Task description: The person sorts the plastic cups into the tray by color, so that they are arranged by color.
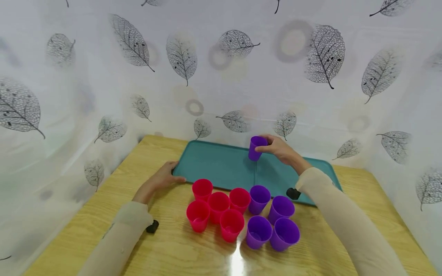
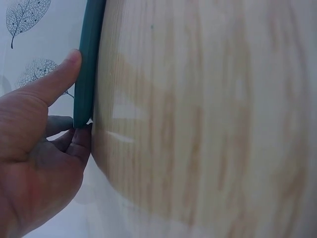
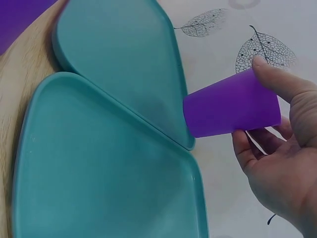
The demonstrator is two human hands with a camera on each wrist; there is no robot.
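Ten cups are showing in the head view: five red cups (image 1: 218, 215) and four purple cups (image 1: 259, 237) are standing on the wooden table (image 1: 172, 245), and the right hand (image 1: 279, 150) is holding a fifth purple cup (image 1: 254, 144) upright around the far end of the seam between the left tray (image 1: 214, 161) and the right tray (image 1: 272, 177). The left hand (image 1: 163, 177) is gripping the left tray's outer end, probably steadying it.

Left wrist cam is giving away the grip: thumb's pressing the rim while the fingers are bending round the corner, which the head cam is mostly hiding.

Right wrist cam is showing thumb and fingers pinching that cup near its wide end, so I'm guessing that's leaving the narrow base free. Can't tell if it's touching a tray.
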